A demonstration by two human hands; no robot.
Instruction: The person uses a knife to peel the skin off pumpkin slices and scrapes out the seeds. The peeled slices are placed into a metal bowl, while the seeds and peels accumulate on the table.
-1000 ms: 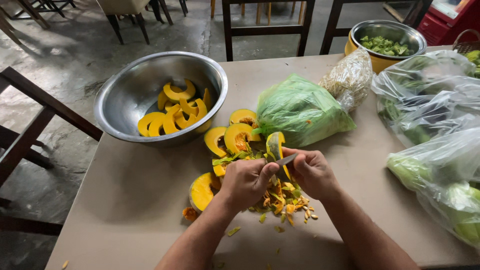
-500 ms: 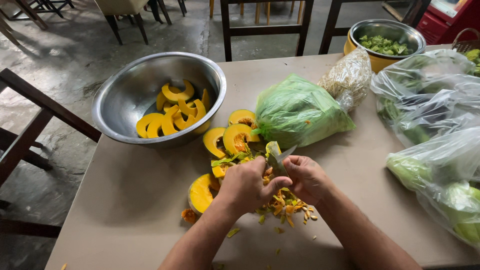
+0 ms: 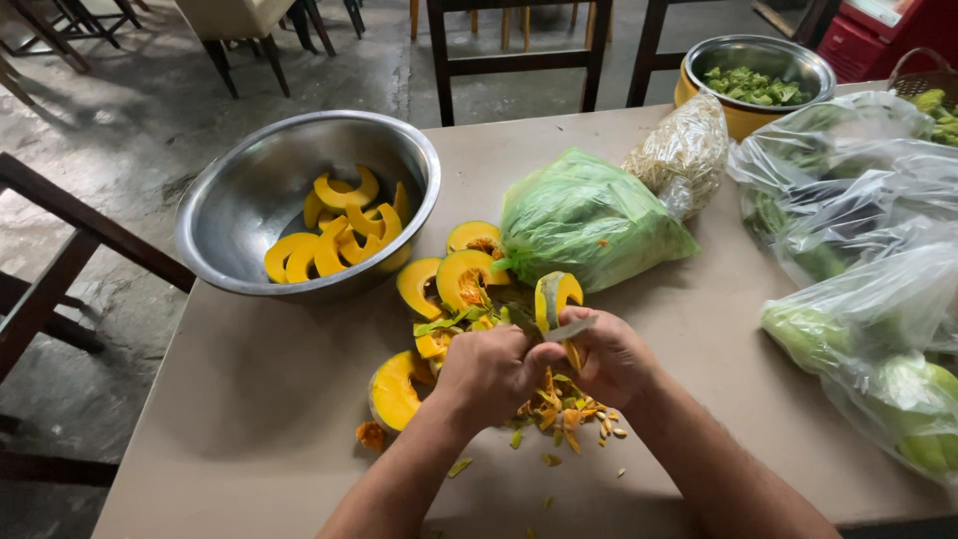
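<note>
Left hand (image 3: 489, 371) grips a pumpkin slice (image 3: 555, 299) upright above the bench (image 3: 249, 399); right hand (image 3: 611, 354) clasps a knife (image 3: 569, 329) against it.
Peeling looks underway; the blade must next follow the green rind, clear of fingers.

Both bare forearms reach in from the lower edge and converge at centre; the left hand (image 3: 489, 371) is curled into a closed grip, knuckles up; the right hand (image 3: 611, 354) is clenched just beside it, fingers folded inward, thumbs nearly meeting.
</note>
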